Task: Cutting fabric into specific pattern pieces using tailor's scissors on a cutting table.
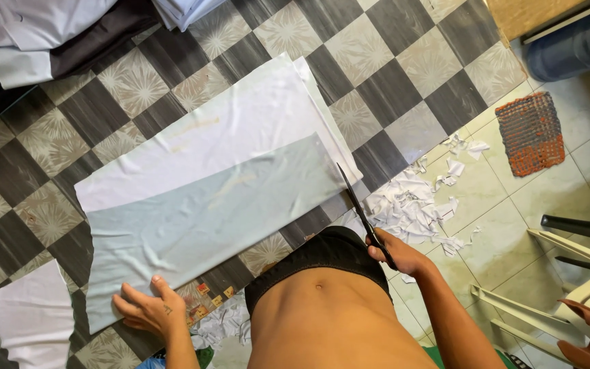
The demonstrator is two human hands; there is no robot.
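Note:
A long folded piece of white fabric lies on the checkered floor with a pale blue-grey strip laid over its near half. My left hand presses flat on the near left corner of the blue-grey strip, fingers spread. My right hand grips the handles of black scissors. Their blades point away from me and reach the right end of the fabric.
White fabric scraps are heaped on the floor right of the scissors. A woven orange-grey mat lies beyond them. A white plastic chair stands at right. More folded cloth sits top left, another white piece bottom left.

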